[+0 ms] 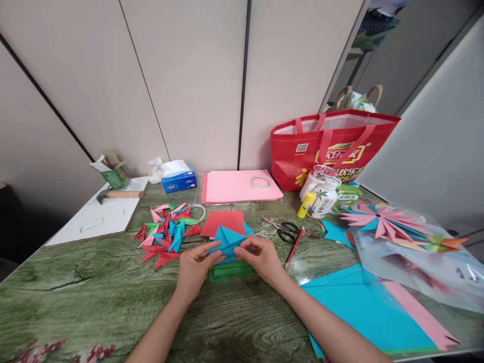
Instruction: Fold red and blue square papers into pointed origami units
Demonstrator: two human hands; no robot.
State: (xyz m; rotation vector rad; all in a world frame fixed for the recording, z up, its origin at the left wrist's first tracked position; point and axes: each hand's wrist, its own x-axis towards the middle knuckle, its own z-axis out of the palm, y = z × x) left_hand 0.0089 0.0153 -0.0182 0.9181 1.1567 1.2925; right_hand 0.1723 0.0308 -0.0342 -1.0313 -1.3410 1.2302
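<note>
A sheet of blue paper [229, 238], folded to a point at the top, is held up between my two hands at the middle of the table. My left hand [192, 267] pinches its left corner between thumb and fingers. At the right corner, my right hand [260, 256] grips it the same way. Beneath and behind the fold lie green paper squares [231, 272] and a red paper square [226, 222]. To the left is a heap of folded paper points [168, 234] in red, blue, pink and green.
Scissors [283, 231] and a pencil [294, 247] lie right of my hands. Behind are pink sheets [230, 187], a tissue box [179, 180] and a red bag [287, 156]. A glue stick [305, 205] stands by a white bottle [324, 199]. Blue sheets [366, 307] lie front right; a hammer [121, 194] lies left.
</note>
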